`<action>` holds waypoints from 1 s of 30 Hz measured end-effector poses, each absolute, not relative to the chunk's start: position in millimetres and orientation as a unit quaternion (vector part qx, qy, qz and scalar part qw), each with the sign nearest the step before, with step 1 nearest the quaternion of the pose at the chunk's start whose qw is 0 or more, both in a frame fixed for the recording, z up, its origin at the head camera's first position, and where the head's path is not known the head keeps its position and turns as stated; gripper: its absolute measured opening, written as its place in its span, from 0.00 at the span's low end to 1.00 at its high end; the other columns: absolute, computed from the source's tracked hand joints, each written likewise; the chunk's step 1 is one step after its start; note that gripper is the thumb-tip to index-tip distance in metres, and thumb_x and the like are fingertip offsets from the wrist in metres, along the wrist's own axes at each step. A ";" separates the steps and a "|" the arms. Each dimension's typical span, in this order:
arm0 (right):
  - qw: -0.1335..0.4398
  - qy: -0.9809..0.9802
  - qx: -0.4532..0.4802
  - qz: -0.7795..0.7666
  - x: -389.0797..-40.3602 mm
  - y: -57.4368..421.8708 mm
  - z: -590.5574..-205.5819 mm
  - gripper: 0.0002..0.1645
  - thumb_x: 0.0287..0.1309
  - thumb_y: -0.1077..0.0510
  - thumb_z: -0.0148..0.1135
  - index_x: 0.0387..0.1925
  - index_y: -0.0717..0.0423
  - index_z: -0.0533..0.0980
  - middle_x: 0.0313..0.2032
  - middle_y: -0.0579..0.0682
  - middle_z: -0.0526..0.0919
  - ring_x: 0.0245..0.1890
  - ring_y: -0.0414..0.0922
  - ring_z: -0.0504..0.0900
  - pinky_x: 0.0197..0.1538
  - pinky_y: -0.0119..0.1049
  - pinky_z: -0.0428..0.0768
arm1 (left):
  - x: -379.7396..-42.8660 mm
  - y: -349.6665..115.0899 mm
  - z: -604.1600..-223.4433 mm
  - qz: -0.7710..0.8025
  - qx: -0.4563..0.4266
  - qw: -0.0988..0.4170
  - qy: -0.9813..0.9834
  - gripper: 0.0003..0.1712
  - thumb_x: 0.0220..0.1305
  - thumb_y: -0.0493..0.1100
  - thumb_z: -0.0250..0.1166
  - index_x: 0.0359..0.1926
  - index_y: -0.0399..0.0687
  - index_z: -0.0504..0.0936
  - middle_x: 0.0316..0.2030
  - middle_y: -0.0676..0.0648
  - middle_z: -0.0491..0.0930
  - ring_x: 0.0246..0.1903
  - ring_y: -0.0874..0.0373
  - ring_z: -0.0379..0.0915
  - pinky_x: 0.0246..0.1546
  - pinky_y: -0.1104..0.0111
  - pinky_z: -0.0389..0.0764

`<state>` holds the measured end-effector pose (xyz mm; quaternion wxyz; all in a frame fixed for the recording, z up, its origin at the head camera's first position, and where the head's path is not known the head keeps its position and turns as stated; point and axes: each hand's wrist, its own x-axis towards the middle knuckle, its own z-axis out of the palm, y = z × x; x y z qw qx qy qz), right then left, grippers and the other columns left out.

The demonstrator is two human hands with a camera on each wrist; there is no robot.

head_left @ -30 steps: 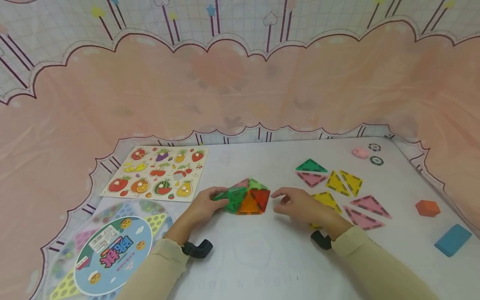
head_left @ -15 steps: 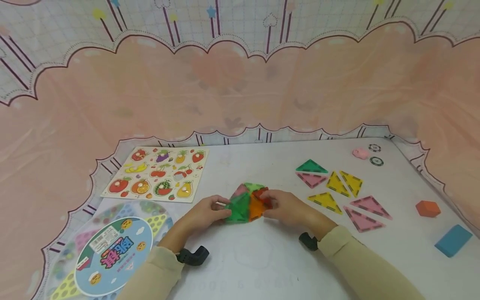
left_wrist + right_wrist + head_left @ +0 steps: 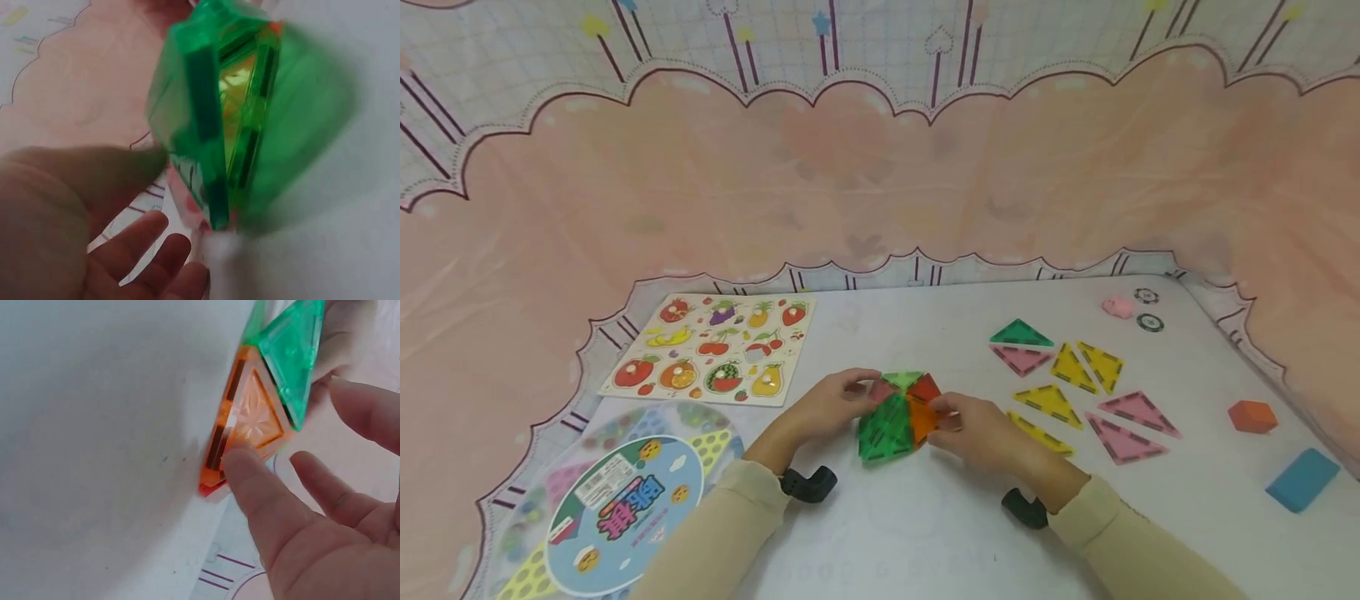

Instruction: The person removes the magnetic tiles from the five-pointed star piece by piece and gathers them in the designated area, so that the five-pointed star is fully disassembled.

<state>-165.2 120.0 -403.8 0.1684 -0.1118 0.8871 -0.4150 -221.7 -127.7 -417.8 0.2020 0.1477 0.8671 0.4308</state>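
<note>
- Held a magnetic-tile cluster, green, orange, red and pink panes set at angles, at mid-table.
- Clamped the left hand's fingers on its left side, the right hand's on its orange corner.
- Worked at a white table, faintly lettered toward the near side.
- Had yellow triangles, pink triangles and a green triangle lying flat, right of the cluster.
- Saw an orange block and a blue block near the right edge, a pink figurine beside two round chips farther back.
- Found a fruit puzzle board back left, a round game package before it.
- Faced a peach, scallop-printed fabric backdrop behind.
</note>
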 end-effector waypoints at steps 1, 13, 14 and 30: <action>0.169 0.884 -0.115 -0.421 -164.4 119.1 -403.9 0.26 0.54 0.52 0.61 0.54 0.53 0.68 0.51 0.48 0.73 0.48 0.45 0.73 0.43 0.37 0.75 | -223.0 -125.4 -418.3 0.426 0.154 0.203 0.868 0.23 0.60 0.48 0.59 0.57 0.63 0.69 0.54 0.51 0.69 0.54 0.53 0.62 0.51 0.56 0.66; 0.171 0.861 -0.134 -0.460 -185.6 115.3 -410.4 0.28 0.55 0.51 0.59 0.57 0.51 0.65 0.56 0.46 0.69 0.54 0.43 0.69 0.52 0.40 0.69 | -217.2 -128.0 -417.6 0.368 0.188 0.165 0.895 0.22 0.58 0.45 0.60 0.55 0.57 0.72 0.54 0.52 0.67 0.54 0.56 0.61 0.55 0.57 0.60; 0.173 0.862 -0.139 -0.456 -187.3 115.3 -410.8 0.29 0.55 0.50 0.59 0.58 0.51 0.65 0.56 0.46 0.69 0.54 0.43 0.69 0.53 0.41 0.68 | -216.8 -128.5 -418.1 0.369 0.188 0.161 0.896 0.21 0.58 0.46 0.61 0.54 0.56 0.73 0.53 0.51 0.68 0.54 0.56 0.61 0.55 0.57 0.60; 0.190 0.876 -0.133 -0.423 -173.6 123.2 -404.7 0.28 0.52 0.46 0.61 0.54 0.48 0.69 0.50 0.46 0.73 0.41 0.42 0.75 0.36 0.36 0.76 | -219.4 -115.2 -419.6 0.389 0.229 0.187 0.873 0.19 0.63 0.47 0.54 0.54 0.69 0.71 0.60 0.56 0.61 0.55 0.57 0.58 0.55 0.56 0.60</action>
